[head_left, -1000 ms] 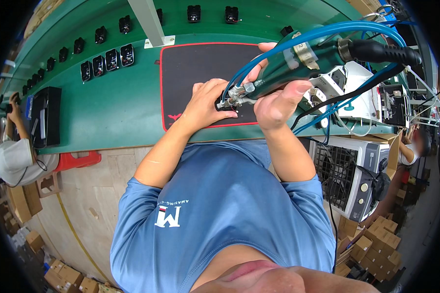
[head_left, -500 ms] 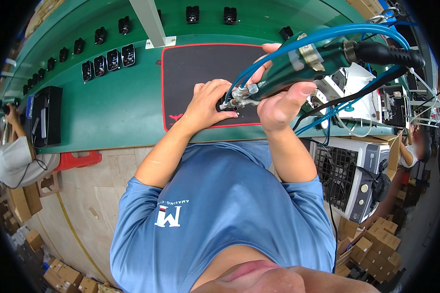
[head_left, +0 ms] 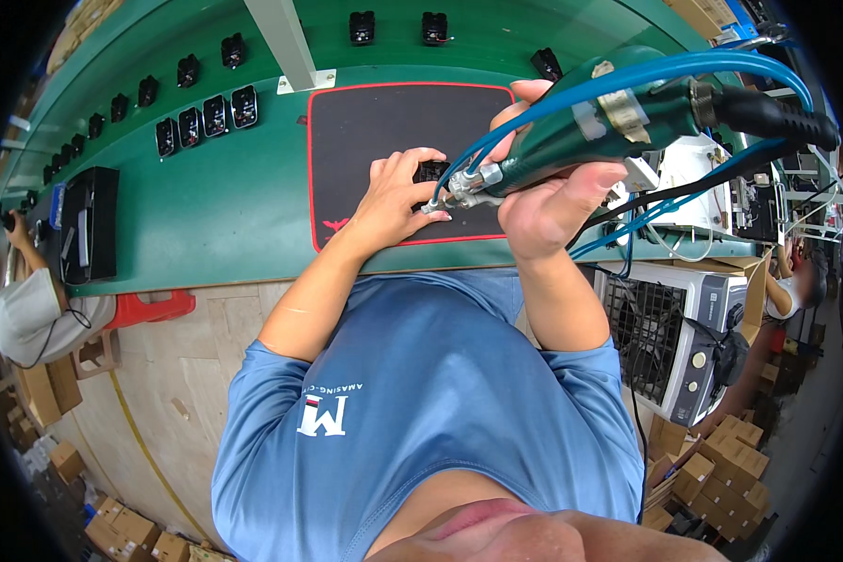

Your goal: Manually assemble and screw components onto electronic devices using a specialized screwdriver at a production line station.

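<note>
My right hand (head_left: 545, 214) is wrapped round a green handheld power screwdriver (head_left: 581, 126). Blue air tubes (head_left: 646, 67) and a thick black cable run from it, and its metal nose points left toward my left hand (head_left: 389, 201). The left fingers grip a small black housing (head_left: 430, 171) against a black mat with a red border (head_left: 375, 122). The screwdriver's tip sits beside the left thumb at the near edge of the housing. Whether it touches the housing cannot be made out. Fingers and tool hide much of the part.
Several similar black housings (head_left: 214, 116) stand on the green bench (head_left: 197, 206) at the left and along its back. A metal post (head_left: 283, 45) rises behind the mat. White equipment (head_left: 688, 192) and an air cooler (head_left: 670, 328) are at the right. Another person (head_left: 33, 309) works far left.
The screwdriver's body has shifted right, and its tip has moved slightly nearer me. More of the black housing shows between the left fingers and the tool.
</note>
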The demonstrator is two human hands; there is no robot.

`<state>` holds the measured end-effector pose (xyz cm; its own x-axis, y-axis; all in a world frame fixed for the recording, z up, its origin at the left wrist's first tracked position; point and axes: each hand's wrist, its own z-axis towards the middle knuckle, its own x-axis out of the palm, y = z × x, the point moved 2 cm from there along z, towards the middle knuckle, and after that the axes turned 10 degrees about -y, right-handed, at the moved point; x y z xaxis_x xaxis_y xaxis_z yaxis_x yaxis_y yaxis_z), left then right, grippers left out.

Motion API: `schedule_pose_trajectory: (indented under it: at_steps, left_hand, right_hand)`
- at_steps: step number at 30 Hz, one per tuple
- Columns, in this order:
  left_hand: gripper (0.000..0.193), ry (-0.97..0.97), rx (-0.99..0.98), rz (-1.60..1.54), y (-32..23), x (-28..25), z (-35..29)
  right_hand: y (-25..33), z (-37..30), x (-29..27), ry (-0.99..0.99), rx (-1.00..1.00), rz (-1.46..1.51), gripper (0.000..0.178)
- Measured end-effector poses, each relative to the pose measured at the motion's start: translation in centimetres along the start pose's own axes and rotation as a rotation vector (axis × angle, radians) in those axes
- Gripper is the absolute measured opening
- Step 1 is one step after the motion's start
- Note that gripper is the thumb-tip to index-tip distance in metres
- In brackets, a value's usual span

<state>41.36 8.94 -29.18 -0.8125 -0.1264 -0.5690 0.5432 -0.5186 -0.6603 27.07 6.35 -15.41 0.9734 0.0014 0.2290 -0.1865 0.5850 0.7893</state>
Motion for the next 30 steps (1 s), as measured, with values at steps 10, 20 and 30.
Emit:
schedule_pose_trajectory:
  at_steps: [10,20,30]
  left_hand:
    - [0.035,0.001,-0.019,-0.024,0.0,0.0,0.0]
    - [0.035,-0.009,-0.052,-0.073,0.2,-0.1,-0.1]
    - [0.035,0.004,-0.076,-0.044,0.1,0.0,0.0]
  right_hand:
    - [-0.5,-0.3,-0.4,0.024,0.066,0.026,0.092]
    - [-0.6,-0.5,0.2,-0.012,0.112,0.056,0.091]
    - [-0.8,-0.4,-0.6,-0.007,0.107,0.057,0.091]
